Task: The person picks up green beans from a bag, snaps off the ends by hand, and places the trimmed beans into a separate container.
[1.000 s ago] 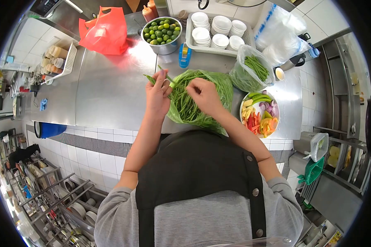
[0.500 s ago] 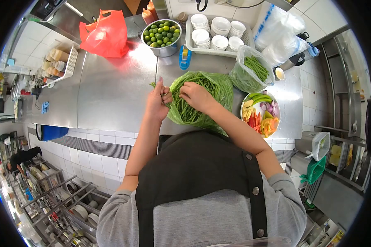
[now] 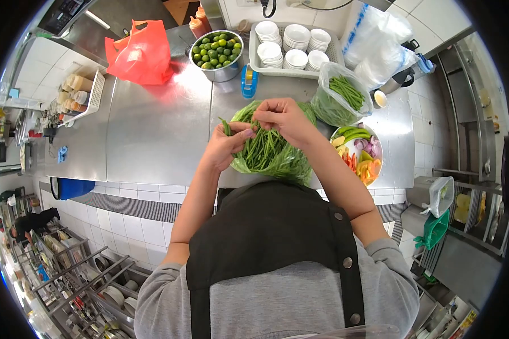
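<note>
An open green-tinted plastic bag (image 3: 291, 161) full of long green beans (image 3: 263, 150) lies on the steel counter in front of me. Over its left side, my left hand (image 3: 227, 148) is closed around a few green beans, whose ends stick up past the fingers. My right hand (image 3: 287, 121) is above the bag, thumb and fingers pinched close to the left fingertips; they seem to grip the end of a bean, mostly hidden. To the right stands a clear bag (image 3: 335, 107) of green bean pieces. Beside it is a white plate (image 3: 356, 148) of cut vegetables.
Along the back are a red bag (image 3: 141, 56), a metal bowl (image 3: 223, 73) of green citrus, a blue tape dispenser (image 3: 249, 82), sauce bottles (image 3: 198, 27) and a tray (image 3: 336, 53) of stacked white cups. White plastic bags (image 3: 379, 48) lie back right. A basket of jars (image 3: 93, 99) sits left.
My right hand has lifted and turned, its fingers now close to my left hand's. My left hand has tilted toward the right, and the beans in it now point up.
</note>
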Demonstrator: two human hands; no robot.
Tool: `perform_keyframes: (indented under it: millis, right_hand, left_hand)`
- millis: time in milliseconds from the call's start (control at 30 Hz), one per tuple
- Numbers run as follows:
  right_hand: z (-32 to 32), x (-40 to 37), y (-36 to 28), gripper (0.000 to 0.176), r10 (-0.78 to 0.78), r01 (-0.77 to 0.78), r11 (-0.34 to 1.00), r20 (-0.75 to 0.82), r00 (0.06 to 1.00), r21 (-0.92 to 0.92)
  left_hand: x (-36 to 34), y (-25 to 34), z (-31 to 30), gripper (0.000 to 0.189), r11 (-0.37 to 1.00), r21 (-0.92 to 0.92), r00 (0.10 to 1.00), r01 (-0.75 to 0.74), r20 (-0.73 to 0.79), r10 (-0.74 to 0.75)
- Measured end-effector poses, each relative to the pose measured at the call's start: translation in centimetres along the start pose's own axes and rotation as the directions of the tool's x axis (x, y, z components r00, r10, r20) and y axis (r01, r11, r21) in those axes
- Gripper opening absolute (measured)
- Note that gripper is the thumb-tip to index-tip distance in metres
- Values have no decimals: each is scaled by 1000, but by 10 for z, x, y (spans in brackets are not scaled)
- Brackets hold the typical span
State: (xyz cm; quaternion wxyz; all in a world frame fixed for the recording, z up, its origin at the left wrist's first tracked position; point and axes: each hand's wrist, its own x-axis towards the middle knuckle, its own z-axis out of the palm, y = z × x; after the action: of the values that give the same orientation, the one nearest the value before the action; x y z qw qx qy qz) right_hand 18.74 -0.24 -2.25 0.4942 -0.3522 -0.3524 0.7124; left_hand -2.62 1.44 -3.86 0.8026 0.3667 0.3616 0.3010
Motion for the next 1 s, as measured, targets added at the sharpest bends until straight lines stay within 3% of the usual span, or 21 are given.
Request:
perform_keyframes:
  millis: [33,133,233,333,433,567,600,767,833,967,1000]
  right_hand:
    - [-3,-4,-4,7,76,-90,979,81,994,184]
    - [-15,-14,-25,8,-110,-31,879,264,958,476]
    - [-16,-20,-39,13,-83,83,997,-92,992,-6]
    - [-28,-17,-23,23,17,-48,907,-76,997,-419]
    - [-27,-14,8,32,20,-10,716,6,1000,-698]
    - [8,-17,22,31,98,-26,804,88,991,-595]
    - [16,-18,26,23,89,-39,817,59,994,-576]
    - [29,-16,42,8,-292,248,884,-52,955,-396]
    - [30,-16,27,5,-419,381,866,-52,907,-325]
    - [9,-16,2,2,-316,251,903,-143,938,-348]
    - [-2,-16,-1,5,-237,167,865,-91,967,-473]
  left_hand:
    - [-3,3,-2,15,1000,27,999,-13,34,12]
    - [-1,-4,-21,15,996,90,998,0,-64,6]
    - [1,-11,-38,16,942,-328,996,-67,-81,43]
    - [5,-13,-39,16,851,-521,997,-69,-75,35]
    - [6,-9,-27,16,760,-642,995,-96,-52,81]
    - [10,1,-13,15,684,-719,991,-122,-47,127]
    - [12,1,-13,16,691,-710,989,-139,-68,129]
    - [18,1,-17,16,668,-725,986,-165,-107,127]
    - [21,-5,-24,16,650,-748,990,-131,-134,46]
    - [19,-13,-27,15,666,-738,967,-109,-234,-102]
    - [19,-16,-26,15,669,-736,966,-101,-232,-110]
